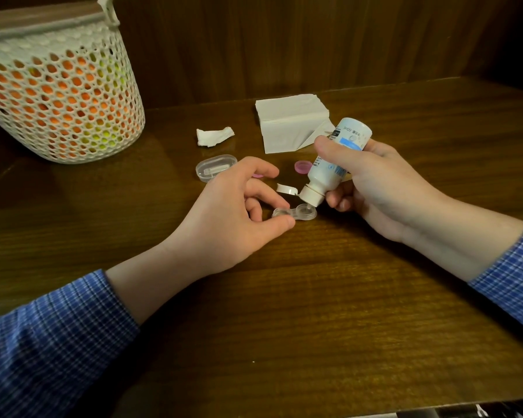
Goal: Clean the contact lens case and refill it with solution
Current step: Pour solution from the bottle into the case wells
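Dark brown wood makes up the bench (314,312), which fills most of the view and backs onto a wall of the same wood. Far left on it stands a white mesh basket (58,95) showing orange and yellow-green through its holes. A folded white tissue (290,122) lies far centre, and a smaller crumpled scrap (213,136) sits to its left. The right hand (372,188) has its grip wrapped fully around a white solution bottle (334,162), tipped steeply with the nozzle down and its flip cap hanging open to the left. The left hand (242,206) pinches the left end of the clear contact lens case (295,213) between thumb and fingertip, steadying it flat on the bench between the two hands. A small clear oval box (215,168) rests just beyond the left hand, and a pink cap (303,166) lies behind the bottle; a sliver of pink shows past the left fingers too. The case's long axis runs left to right, and the bottle's nozzle sits directly above its right well, so that well looks to be the one being filled. The left well lies under the left hand's fingers, to the left of the nozzle, so the bottle would likely need to shift left along that axis to reach it.
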`<action>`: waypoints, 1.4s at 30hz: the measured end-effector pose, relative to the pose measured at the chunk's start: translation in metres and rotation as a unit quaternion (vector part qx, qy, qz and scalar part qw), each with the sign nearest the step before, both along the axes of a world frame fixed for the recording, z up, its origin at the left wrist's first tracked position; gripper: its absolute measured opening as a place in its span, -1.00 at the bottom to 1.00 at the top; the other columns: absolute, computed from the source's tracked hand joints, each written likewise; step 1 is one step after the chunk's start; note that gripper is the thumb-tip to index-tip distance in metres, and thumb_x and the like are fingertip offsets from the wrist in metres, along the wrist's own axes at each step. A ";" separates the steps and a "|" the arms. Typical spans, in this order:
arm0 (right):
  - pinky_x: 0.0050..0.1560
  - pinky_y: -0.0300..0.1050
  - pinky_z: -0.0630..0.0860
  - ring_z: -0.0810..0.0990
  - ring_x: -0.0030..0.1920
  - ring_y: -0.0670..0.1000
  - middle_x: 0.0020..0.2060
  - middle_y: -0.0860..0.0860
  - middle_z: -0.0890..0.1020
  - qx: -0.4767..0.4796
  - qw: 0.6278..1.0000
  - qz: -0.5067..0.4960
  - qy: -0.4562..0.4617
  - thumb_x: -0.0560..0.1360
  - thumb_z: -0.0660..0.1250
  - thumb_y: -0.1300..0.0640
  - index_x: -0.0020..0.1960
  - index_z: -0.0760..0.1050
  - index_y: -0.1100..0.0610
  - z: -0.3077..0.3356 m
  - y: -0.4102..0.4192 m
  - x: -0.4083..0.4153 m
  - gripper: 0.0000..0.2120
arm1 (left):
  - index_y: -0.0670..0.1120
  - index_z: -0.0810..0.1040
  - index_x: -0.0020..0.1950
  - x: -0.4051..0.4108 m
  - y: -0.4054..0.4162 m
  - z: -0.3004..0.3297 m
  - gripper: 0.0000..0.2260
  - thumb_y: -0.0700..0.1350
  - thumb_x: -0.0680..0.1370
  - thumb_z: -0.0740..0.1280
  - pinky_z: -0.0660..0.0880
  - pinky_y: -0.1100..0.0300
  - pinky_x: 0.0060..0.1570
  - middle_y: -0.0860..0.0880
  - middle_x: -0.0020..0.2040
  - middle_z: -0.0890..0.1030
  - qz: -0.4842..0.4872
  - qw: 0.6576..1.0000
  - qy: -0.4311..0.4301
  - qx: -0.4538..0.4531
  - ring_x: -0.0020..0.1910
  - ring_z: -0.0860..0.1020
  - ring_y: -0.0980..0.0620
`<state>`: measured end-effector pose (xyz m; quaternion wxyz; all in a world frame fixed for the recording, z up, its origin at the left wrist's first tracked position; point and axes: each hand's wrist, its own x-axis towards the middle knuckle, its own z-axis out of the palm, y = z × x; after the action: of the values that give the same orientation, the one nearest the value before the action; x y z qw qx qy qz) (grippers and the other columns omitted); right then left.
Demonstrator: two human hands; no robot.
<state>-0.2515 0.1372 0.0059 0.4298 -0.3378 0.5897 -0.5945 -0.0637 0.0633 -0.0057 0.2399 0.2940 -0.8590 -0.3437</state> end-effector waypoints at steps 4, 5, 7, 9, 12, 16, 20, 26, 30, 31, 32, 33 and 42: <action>-0.52 -0.25 0.44 0.52 -0.50 -0.06 -0.07 0.06 0.78 0.000 1.000 0.004 0.001 0.56 0.43 -0.09 0.19 0.50 -0.03 0.000 0.000 0.000 -0.74 | -0.08 0.45 0.42 0.000 0.001 0.000 -0.43 -0.09 0.46 0.57 0.48 0.45 -0.34 0.12 -0.03 0.74 0.001 1.000 -0.001 0.002 -0.36 0.61 -0.02; -0.52 -0.25 0.45 0.53 -0.50 -0.07 -0.06 0.06 0.78 0.001 1.000 0.005 0.000 0.56 0.43 -0.09 0.18 0.50 -0.04 0.001 0.001 0.000 -0.74 | -0.08 0.45 0.42 0.000 0.001 0.000 -0.43 -0.09 0.46 0.57 0.48 0.45 -0.34 0.12 -0.03 0.74 0.001 1.000 -0.001 0.003 -0.37 0.61 -0.02; -0.52 -0.26 0.46 0.53 -0.50 -0.08 -0.12 0.02 0.78 0.003 1.000 0.001 -0.001 0.56 0.44 -0.09 0.17 0.50 -0.06 0.001 0.001 0.000 -0.75 | -0.08 0.45 0.43 -0.001 0.001 0.000 -0.42 -0.09 0.46 0.58 0.48 0.43 -0.36 0.13 -0.04 0.74 0.002 1.000 -0.002 0.004 -0.37 0.60 0.01; -0.52 -0.26 0.46 0.53 -0.50 -0.08 -0.18 0.00 0.78 0.002 1.000 -0.001 -0.002 0.56 0.44 -0.09 0.16 0.50 -0.06 0.002 0.002 0.001 -0.76 | -0.07 0.45 0.43 -0.001 0.000 0.000 -0.42 -0.09 0.46 0.58 0.48 0.42 -0.37 0.13 -0.04 0.74 0.003 1.000 -0.001 0.009 -0.37 0.60 -0.01; -0.53 -0.27 0.44 0.53 -0.51 -0.08 -0.28 -0.04 0.76 0.004 1.000 -0.005 -0.004 0.56 0.43 -0.08 0.15 0.50 -0.04 0.003 0.002 0.001 -0.77 | -0.07 0.46 0.42 -0.001 0.000 0.000 -0.42 -0.10 0.46 0.58 0.49 0.40 -0.37 0.13 -0.04 0.74 0.003 1.000 -0.001 0.011 -0.35 0.61 -0.05; -0.53 -0.26 0.44 0.52 -0.51 -0.08 -0.24 -0.02 0.77 0.011 1.000 -0.009 -0.008 0.57 0.43 -0.08 0.17 0.49 -0.03 0.003 0.002 0.002 -0.75 | -0.06 0.46 0.42 -0.001 0.000 0.000 -0.42 -0.10 0.46 0.58 0.49 0.38 -0.38 0.12 -0.04 0.74 0.003 1.000 -0.001 0.012 -0.35 0.61 -0.05; -0.52 -0.26 0.44 0.52 -0.50 -0.07 -0.20 0.00 0.78 0.013 1.000 -0.009 -0.008 0.57 0.42 -0.08 0.18 0.49 -0.05 0.004 0.002 0.002 -0.75 | -0.06 0.46 0.42 -0.001 0.000 0.000 -0.43 -0.10 0.46 0.58 0.49 0.37 -0.38 0.12 -0.04 0.74 0.003 1.000 -0.001 0.009 -0.38 0.60 0.02; -0.53 -0.27 0.44 0.52 -0.51 -0.09 -0.33 -0.06 0.74 0.010 1.000 -0.007 -0.010 0.57 0.42 -0.08 0.15 0.48 -0.03 0.005 0.003 0.003 -0.77 | -0.06 0.46 0.42 -0.001 0.000 0.000 -0.43 -0.09 0.46 0.58 0.49 0.39 -0.39 0.12 -0.04 0.74 0.003 1.000 -0.001 0.009 -0.39 0.58 0.05; -0.54 -0.27 0.43 0.51 -0.50 -0.08 -0.25 -0.02 0.77 0.010 1.000 -0.002 -0.013 0.58 0.41 -0.07 0.18 0.48 -0.02 0.006 0.003 0.002 -0.76 | -0.07 0.46 0.42 0.000 0.000 0.000 -0.43 -0.09 0.46 0.58 0.49 0.39 -0.38 0.11 -0.04 0.74 0.002 1.000 0.000 0.008 -0.37 0.60 -0.02; -0.54 -0.27 0.42 0.51 -0.50 -0.07 -0.15 0.02 0.78 0.009 1.000 0.000 -0.012 0.58 0.41 -0.07 0.18 0.48 -0.03 0.005 0.003 0.002 -0.77 | -0.07 0.46 0.42 -0.001 0.000 0.000 -0.43 -0.09 0.46 0.58 0.48 0.41 -0.37 0.12 -0.04 0.74 0.003 1.000 -0.001 0.007 -0.36 0.61 -0.02; -0.54 -0.27 0.42 0.51 -0.50 -0.07 -0.08 0.07 0.78 0.008 1.000 0.001 -0.011 0.59 0.41 -0.07 0.17 0.48 -0.03 0.005 0.003 0.002 -0.77 | -0.08 0.46 0.42 -0.001 0.000 0.000 -0.42 -0.09 0.46 0.58 0.48 0.42 -0.37 0.12 -0.04 0.74 0.004 1.000 -0.001 0.006 -0.36 0.61 -0.01; -0.54 -0.27 0.42 0.51 -0.50 -0.07 -0.03 0.09 0.78 0.008 1.000 -0.001 -0.010 0.59 0.40 -0.06 0.16 0.49 -0.03 0.005 0.003 0.002 -0.78 | -0.08 0.46 0.42 -0.001 0.000 0.000 -0.42 -0.09 0.45 0.58 0.48 0.43 -0.36 0.12 -0.04 0.74 0.004 1.000 -0.001 0.006 -0.36 0.61 0.00; -0.53 -0.28 0.45 0.53 -0.51 -0.09 -0.25 0.00 0.77 0.006 1.000 -0.010 -0.014 0.58 0.41 -0.09 0.14 0.48 -0.03 0.005 0.003 0.002 -0.77 | -0.07 0.46 0.41 -0.001 0.000 0.000 -0.43 -0.10 0.46 0.58 0.47 0.43 -0.38 0.11 -0.04 0.74 0.002 1.000 0.000 0.008 -0.38 0.60 0.01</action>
<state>-0.2493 0.1407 0.0109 0.4338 -0.3211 0.5904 -0.6001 -0.0644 0.0633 -0.0058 0.2386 0.2974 -0.8557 -0.3499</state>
